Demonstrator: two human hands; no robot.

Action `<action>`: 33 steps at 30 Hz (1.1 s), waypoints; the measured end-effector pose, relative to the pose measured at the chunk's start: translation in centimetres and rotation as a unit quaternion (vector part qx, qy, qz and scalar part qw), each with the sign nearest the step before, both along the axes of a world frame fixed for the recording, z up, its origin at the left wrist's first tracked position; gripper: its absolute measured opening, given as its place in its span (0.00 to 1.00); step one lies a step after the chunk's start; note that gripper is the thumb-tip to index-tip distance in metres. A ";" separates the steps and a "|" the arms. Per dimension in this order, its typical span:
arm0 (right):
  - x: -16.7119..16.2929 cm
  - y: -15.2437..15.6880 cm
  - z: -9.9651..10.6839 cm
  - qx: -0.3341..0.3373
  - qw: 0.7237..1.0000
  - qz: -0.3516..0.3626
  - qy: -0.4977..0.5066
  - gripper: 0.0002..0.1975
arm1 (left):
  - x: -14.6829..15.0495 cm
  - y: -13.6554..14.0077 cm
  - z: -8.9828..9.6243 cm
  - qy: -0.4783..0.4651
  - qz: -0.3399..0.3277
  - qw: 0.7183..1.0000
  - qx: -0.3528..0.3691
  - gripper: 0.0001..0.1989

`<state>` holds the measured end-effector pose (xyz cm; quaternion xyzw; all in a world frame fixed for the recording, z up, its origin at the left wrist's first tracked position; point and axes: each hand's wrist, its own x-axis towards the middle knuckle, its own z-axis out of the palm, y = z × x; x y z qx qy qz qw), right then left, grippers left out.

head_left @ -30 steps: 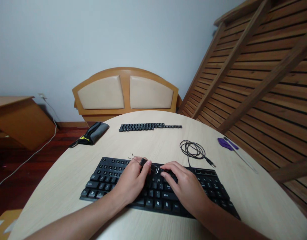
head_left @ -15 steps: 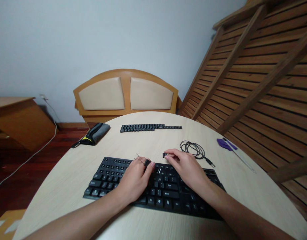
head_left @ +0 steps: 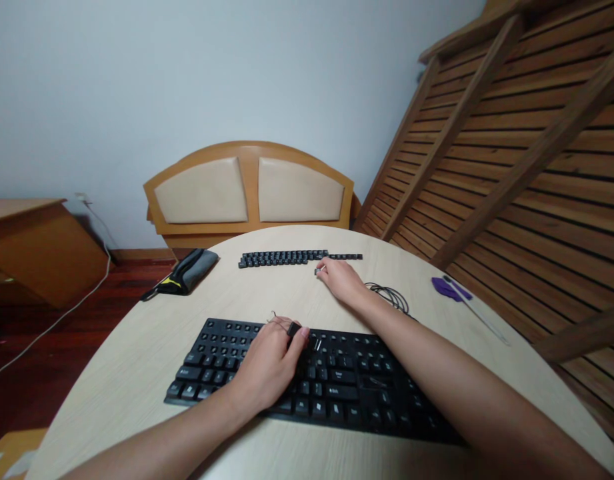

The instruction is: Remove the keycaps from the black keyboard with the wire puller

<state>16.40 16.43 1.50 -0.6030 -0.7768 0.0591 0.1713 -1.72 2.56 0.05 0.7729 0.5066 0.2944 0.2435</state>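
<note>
A black keyboard [head_left: 331,410] lies on the round table, its upper left rows bare of keycaps and its lower rows still capped. My left hand [head_left: 269,363] rests over the keyboard's middle, closed around a keycap puller [head_left: 293,329] with a black body and thin wires sticking out past the knuckles. Farther forward, my right hand [head_left: 339,277] pinches a small dark keycap [head_left: 317,272] just above the table. It is close to the near side of the rows of removed keycaps [head_left: 274,258], which stand lined up near the table's far side.
A coiled black cable [head_left: 391,298] lies partly behind my right forearm. On the right are a purple cloth [head_left: 444,288] and a thin white-handled brush [head_left: 479,312]. A grey and black pouch [head_left: 189,270] sits at the table's left edge. A headboard [head_left: 251,180] stands behind.
My right hand has moved forward from above the keyboard to the keycap rows, carrying the keycap. My left hand stays on the keyboard with the puller.
</note>
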 end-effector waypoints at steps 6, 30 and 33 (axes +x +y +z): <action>-0.4 3.1 -0.8 -0.018 0.998 -0.032 -0.048 0.10 | 0.0 0.0 0.1 -0.001 -0.002 1.000 0.004 0.19; -1.8 4.6 -2.9 0.039 0.997 -0.045 -0.058 0.12 | 0.0 0.0 0.3 0.013 0.002 1.000 0.007 0.19; -1.9 4.5 -2.9 0.040 0.997 -0.044 -0.057 0.12 | 0.1 0.0 0.3 0.007 -0.002 1.000 0.007 0.19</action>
